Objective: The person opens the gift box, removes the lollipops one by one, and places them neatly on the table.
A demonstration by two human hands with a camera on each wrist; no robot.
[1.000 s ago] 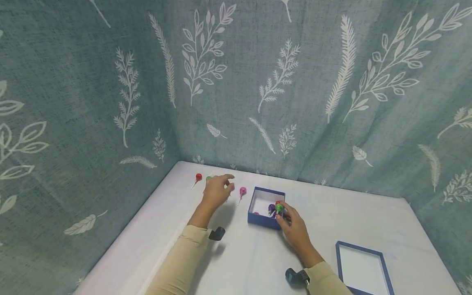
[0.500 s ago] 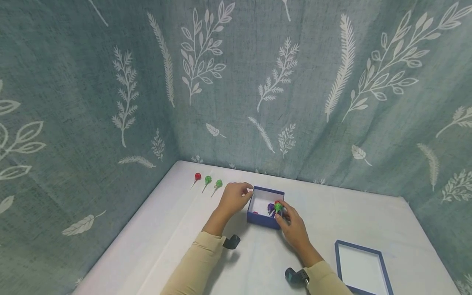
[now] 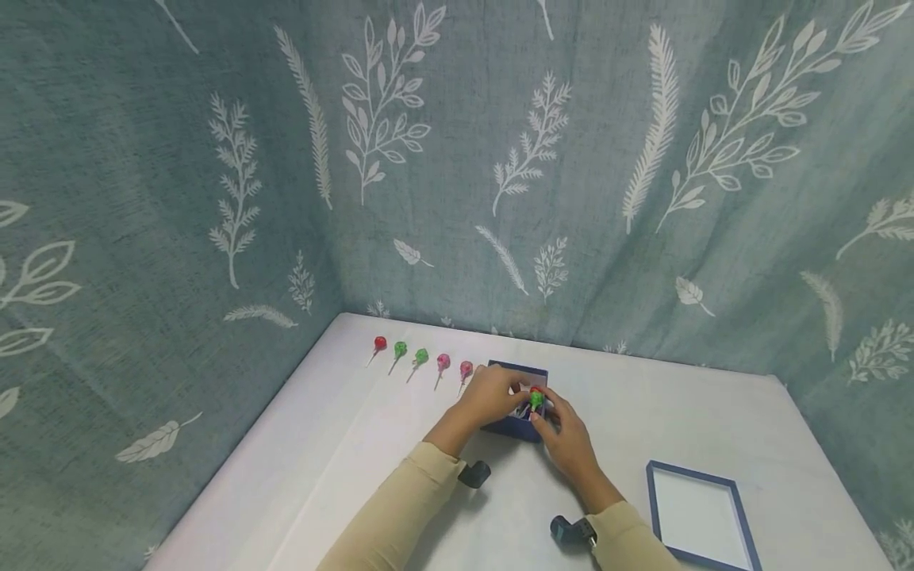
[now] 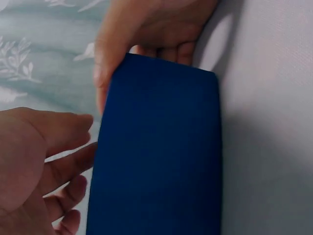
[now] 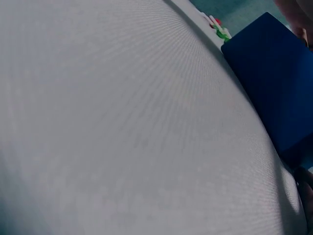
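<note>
A blue box with a white inside stands on the table. My left hand reaches over it from the left, thumb and fingers apart; in the left wrist view some fingertips disappear behind the box wall. My right hand grips the box at its right end, thumb and fingers round the corner. By its fingertips a green lollipop shows in the box, a red one behind it. My left hand covers most of the other contents. To the left lie red, green and pink lollipops in a row.
The box's lid, blue-edged and white inside, lies at the front right. A white cloth covers the table. Behind and to the left hangs a teal curtain with white leaf patterns.
My left hand has moved right from above the lollipop row to over the box, uncovering the green and pink lollipops. My right hand has stayed at the box's right end.
</note>
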